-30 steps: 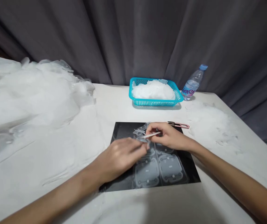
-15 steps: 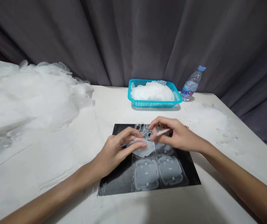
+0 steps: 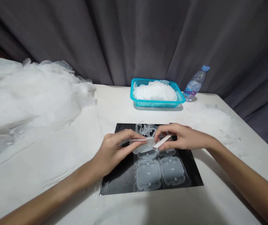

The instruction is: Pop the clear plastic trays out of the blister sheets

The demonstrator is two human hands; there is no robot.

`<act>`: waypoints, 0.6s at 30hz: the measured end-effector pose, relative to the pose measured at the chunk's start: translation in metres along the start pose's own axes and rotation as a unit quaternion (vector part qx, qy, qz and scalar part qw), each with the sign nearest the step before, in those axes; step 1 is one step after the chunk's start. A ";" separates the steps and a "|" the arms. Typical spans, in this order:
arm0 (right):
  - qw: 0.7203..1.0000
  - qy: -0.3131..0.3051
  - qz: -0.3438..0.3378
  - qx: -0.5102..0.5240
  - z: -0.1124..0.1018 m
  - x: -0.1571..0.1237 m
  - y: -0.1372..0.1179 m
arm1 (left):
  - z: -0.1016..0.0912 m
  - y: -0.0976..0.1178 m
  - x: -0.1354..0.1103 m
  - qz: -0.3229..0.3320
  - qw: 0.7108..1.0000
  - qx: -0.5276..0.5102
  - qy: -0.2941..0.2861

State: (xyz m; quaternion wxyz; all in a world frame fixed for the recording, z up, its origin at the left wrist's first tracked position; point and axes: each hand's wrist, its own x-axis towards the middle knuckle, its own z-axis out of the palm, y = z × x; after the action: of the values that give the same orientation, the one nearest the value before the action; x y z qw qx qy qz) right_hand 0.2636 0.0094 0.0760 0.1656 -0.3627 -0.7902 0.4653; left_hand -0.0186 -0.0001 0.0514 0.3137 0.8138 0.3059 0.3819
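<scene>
Between the thumb and fingers of my left hand (image 3: 122,147) is a thin translucent plastic piece (image 3: 140,147), held just above a black mat (image 3: 117,175). Close by on the right, my right hand (image 3: 178,136) pinches a flat white strip (image 3: 162,142), whose tip is near the piece's right edge. Beneath both hands lies a clear molded plastic sheet (image 3: 148,175) with rounded-square shapes. Its far part (image 3: 145,128) has openwork cut-outs. My hands hide part of the sheet's middle.
A blue basket (image 3: 157,104) full of white translucent pieces stands at the back of the white table (image 3: 115,103). Beside it a water bottle (image 3: 196,84) leans right in view. A large heap of translucent plastic pieces (image 3: 35,93) covers the left side. Small scraps (image 3: 220,125) lie at right.
The piece in my left hand has tilted to lie flatter, nearly edge-on at its top. My right hand has shifted slightly right and down, with the strip now angled toward the piece.
</scene>
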 end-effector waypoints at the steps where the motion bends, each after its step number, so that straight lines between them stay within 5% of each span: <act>1: 0.999 -0.025 0.021 -0.023 -0.006 -0.003 0.000 | -0.001 0.001 0.000 0.007 1.000 0.006 -0.001; 8: 0.981 -0.010 0.080 -0.178 -0.027 -0.019 0.009 | 0.000 0.003 0.000 0.034 0.999 0.030 -0.020; 11: 0.943 0.073 0.112 -0.303 -0.036 -0.024 0.018 | 0.000 0.001 -0.001 0.065 0.997 0.035 -0.021; 14: 0.911 0.076 0.178 -0.363 -0.048 -0.028 0.034 | 0.000 0.000 -0.002 0.097 0.994 0.038 -0.025; 18: 0.944 0.038 0.169 -0.281 -0.055 -0.026 0.057 | 0.000 0.000 -0.001 0.133 0.990 0.042 -0.030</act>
State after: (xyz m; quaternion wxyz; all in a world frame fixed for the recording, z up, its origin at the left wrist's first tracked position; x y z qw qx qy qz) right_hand 0.3382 0.0420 0.0578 0.0057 -0.5405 -0.8088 0.2317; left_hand -0.0190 -0.0008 0.0510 0.2350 0.8707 0.2010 0.3825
